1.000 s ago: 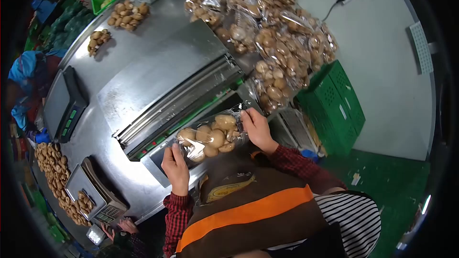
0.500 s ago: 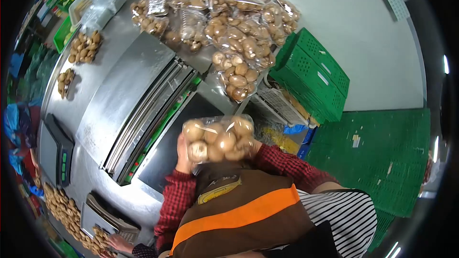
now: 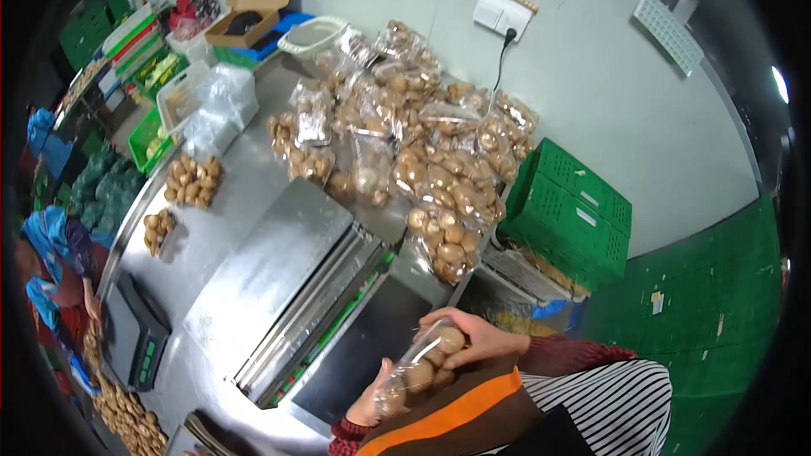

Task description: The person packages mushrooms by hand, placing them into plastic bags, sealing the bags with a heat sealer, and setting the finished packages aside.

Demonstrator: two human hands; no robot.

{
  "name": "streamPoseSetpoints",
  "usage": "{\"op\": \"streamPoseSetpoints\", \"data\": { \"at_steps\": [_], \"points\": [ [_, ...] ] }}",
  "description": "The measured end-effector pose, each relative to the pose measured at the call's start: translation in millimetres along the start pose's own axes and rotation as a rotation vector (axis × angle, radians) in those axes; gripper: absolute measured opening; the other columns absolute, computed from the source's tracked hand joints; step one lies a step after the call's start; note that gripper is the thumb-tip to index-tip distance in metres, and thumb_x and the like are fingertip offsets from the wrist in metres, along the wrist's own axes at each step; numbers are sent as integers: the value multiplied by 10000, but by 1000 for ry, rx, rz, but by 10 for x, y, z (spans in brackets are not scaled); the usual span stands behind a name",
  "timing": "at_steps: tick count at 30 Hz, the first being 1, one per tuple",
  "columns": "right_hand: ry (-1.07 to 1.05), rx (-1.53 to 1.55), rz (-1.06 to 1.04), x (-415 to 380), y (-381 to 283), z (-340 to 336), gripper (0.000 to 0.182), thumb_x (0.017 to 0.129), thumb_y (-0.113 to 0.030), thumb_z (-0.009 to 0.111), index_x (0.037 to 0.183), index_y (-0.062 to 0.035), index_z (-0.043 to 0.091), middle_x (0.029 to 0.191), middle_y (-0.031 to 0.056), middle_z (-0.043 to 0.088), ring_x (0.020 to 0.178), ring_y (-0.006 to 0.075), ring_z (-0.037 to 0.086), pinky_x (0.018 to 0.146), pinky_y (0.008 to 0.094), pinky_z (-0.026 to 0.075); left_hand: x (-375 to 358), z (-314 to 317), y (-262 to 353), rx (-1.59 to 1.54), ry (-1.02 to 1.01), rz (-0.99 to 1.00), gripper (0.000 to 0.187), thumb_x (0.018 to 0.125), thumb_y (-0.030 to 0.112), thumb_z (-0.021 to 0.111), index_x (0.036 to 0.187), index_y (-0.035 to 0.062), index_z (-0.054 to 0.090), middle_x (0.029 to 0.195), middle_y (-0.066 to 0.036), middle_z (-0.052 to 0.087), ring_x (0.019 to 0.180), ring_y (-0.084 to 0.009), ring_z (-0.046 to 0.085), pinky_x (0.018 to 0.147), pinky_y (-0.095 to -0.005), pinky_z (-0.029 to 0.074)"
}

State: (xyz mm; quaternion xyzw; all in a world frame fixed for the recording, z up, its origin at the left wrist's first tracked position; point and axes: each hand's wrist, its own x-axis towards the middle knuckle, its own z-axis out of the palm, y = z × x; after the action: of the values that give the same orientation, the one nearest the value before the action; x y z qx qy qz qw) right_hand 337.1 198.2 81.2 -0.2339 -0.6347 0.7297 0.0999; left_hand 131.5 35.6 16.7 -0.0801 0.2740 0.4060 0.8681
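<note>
Both my hands hold a clear-wrapped pack of mushrooms (image 3: 420, 374), tilted close against my apron. My left hand (image 3: 368, 399) grips its lower left end. Around the upper right end curl the fingers of my right hand (image 3: 475, 338). Just beyond the pack lies the dark plate of a wrapping machine (image 3: 355, 350), with its metal cover (image 3: 270, 257) farther left. Past the machine, a large heap of packed mushrooms (image 3: 439, 177) is piled on the steel table, and one mushroom pack (image 3: 443, 241) lies at its near edge.
Green crates (image 3: 574, 203) stand right of the heap. A scale (image 3: 139, 338) sits on the left, with loose mushrooms (image 3: 127, 414) below it. Small mushroom piles (image 3: 193, 180) lie near the table's left rim. A person in blue sleeves (image 3: 55, 245) works at far left.
The mushroom pack has turned from facing up flat to a steep tilt and sits lower in view. My right hand has come round its upper end. The camera view has lifted toward the wall.
</note>
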Motion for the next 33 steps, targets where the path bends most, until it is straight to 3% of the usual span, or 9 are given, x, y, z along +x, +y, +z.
{"op": "streamPoseSetpoints", "data": {
  "at_steps": [2,5,8,12,17,21,25,31,33],
  "points": [
    [134,49,129,295,176,-174,555,856,-169,728,1332,-46,471,1184,74,578,1105,160,539,982,330,435,203,315,239,-223,-104,-35,796,922,684,401,1447,86,376,1266,-75,560,954,-196,625,710,-293,556],
    [542,-128,113,727,-22,-722,388,910,-331,644,1152,-34,585,946,21,626,784,129,593,632,296,509,410,648,497,-280,-13,481,636,995,524,405,1322,-17,470,1307,-241,520,1133,-366,568,951,-452,486],
    [641,-440,-42,1101,-327,-2118,412,881,-403,629,1048,-27,626,839,20,637,724,117,595,615,284,484,342,541,736,81,128,664,558,1010,462,428,1283,-20,499,1216,-191,586,1130,-301,572,984,-399,453],
    [947,5,-192,1608,-1117,-3441,418,922,-398,556,1097,-21,608,924,77,637,803,184,607,692,333,482,204,482,1070,168,328,750,399,1004,343,493,1192,-4,553,1050,-117,633,953,-205,611,861,-333,485],
    [1248,-685,-172,2909,-1024,-4386,446,970,-363,519,1185,25,568,1088,153,647,949,249,618,845,382,487,42,444,1538,309,369,890,293,1010,190,498,1192,-31,557,1064,-121,637,960,-186,599,843,-314,476],
    [550,-206,10,4069,-719,-2740,327,938,-214,602,1171,16,589,1019,79,652,864,92,608,653,195,486,-78,625,1876,350,458,1007,263,1003,166,524,1180,-24,567,1073,-105,641,1003,-157,593,880,-302,475],
    [-73,-318,49,4798,-389,-802,353,944,-241,597,1184,18,582,1031,67,659,883,127,641,720,233,524,-212,463,1776,527,598,1199,206,961,79,581,1144,-13,597,1026,-84,653,956,-133,605,892,-287,472],
    [-783,-266,356,4366,-273,1210,547,922,-332,637,1309,22,479,1148,143,621,978,185,634,757,279,537,-1402,-811,1507,710,2214,1650,237,924,86,578,1132,-20,613,1141,-136,629,1044,-236,590,952,-349,438],
    [-782,-260,310,4106,-100,1558,640,918,-347,641,1374,36,409,1191,192,589,1070,218,600,799,308,535,-1969,-1675,1401,617,2150,1531,375,989,225,525,1272,-16,576,1256,-155,603,1130,-255,573,994,-357,418]
  ]
}}
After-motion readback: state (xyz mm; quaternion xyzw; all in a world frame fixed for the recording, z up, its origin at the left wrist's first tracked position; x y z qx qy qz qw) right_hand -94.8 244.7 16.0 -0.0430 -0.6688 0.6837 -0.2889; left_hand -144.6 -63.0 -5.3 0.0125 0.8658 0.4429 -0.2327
